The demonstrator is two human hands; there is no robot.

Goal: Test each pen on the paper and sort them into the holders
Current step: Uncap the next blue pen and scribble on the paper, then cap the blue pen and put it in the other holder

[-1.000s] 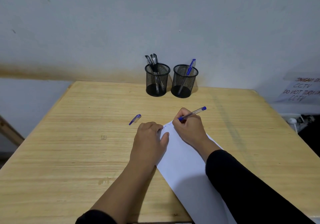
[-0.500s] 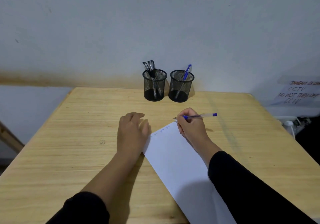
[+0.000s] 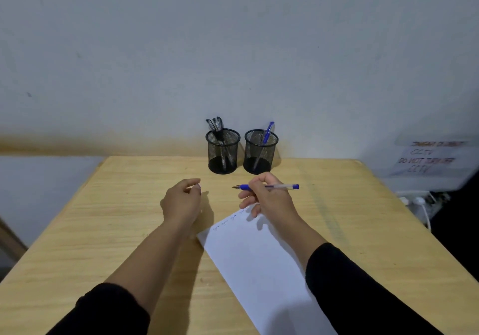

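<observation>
Hidden: cap [image 3: 199, 187] barely peeking from curled left hand [image 3: 181, 202]
Right hand [image 3: 269, 200]: fingers gripping blue pen [image 3: 269, 186] above paper [image 3: 256, 264]
Left holder [image 3: 223, 150]: black pens
Right holder [image 3: 260, 150]: one blue pen

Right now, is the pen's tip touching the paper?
No: the right hand holds the blue pen level above the table, its tip past the far edge of the paper.

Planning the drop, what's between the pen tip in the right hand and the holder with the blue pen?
Head view: only bare table lies between the pen in the right hand and the right holder.
</observation>
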